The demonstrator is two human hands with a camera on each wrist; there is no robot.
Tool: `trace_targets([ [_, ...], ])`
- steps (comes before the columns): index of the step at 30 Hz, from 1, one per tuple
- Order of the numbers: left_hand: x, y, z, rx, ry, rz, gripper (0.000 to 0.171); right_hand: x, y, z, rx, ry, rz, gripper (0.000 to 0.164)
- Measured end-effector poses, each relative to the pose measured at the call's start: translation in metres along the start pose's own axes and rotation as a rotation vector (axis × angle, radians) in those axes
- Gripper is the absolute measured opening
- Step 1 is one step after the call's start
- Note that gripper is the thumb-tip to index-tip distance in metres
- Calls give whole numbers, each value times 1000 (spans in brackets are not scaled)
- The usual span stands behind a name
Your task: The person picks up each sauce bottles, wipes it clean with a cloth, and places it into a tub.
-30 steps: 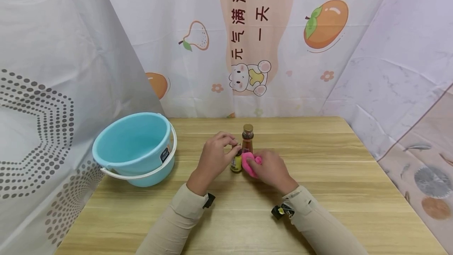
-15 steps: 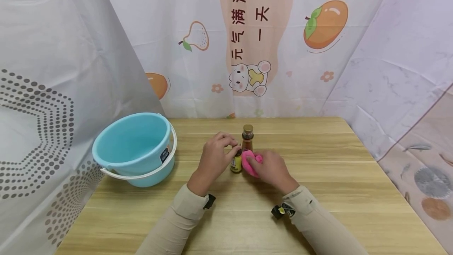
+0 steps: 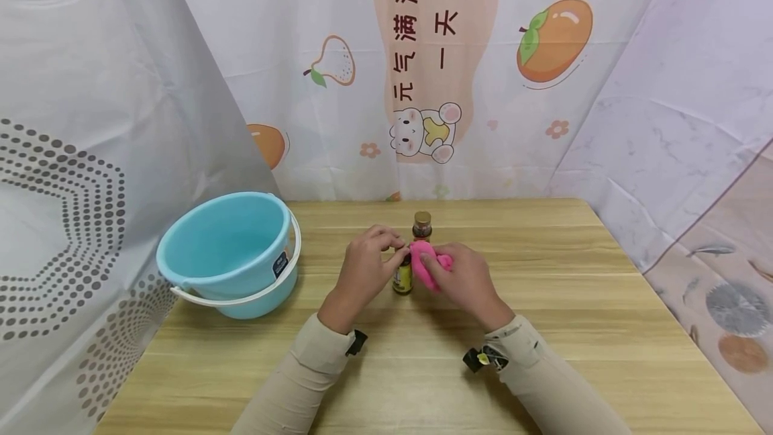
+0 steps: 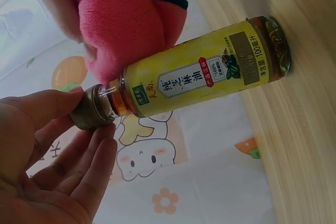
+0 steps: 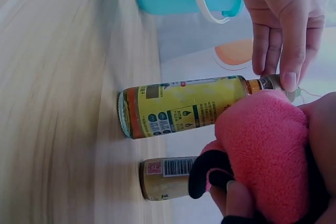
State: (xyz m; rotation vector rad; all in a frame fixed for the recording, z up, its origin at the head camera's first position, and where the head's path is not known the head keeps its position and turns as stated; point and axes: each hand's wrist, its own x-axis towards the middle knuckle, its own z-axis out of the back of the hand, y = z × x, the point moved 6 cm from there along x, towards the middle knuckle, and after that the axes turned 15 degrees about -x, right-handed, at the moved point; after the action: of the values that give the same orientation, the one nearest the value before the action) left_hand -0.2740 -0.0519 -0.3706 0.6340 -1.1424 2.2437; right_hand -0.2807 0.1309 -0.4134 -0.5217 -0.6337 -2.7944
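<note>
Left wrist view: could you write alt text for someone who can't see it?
A person's left grip pinches the brown cap of a yellow-labelled bottle, which stands on a wooden table but appears sideways in this view. Beside it, the right grip holds a fluffy pink cloth. A printed curtain hangs behind.
</note>
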Motion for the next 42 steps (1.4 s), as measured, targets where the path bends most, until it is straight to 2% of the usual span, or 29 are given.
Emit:
trace_targets([
  [7,0,1,0,-19,7,2,9,0,3,6,25,-85,31,34],
  [14,0,1,0,-29,15,-1,9,0,4,6,32,-86,29,34],
  [33,0,0,1,-32,7,-2,8,1,-10,-25,-38,119,-59,34],
  [42,0,0,0,-41,13,4,7,-1,-15,-36,-16,169,-36,26],
])
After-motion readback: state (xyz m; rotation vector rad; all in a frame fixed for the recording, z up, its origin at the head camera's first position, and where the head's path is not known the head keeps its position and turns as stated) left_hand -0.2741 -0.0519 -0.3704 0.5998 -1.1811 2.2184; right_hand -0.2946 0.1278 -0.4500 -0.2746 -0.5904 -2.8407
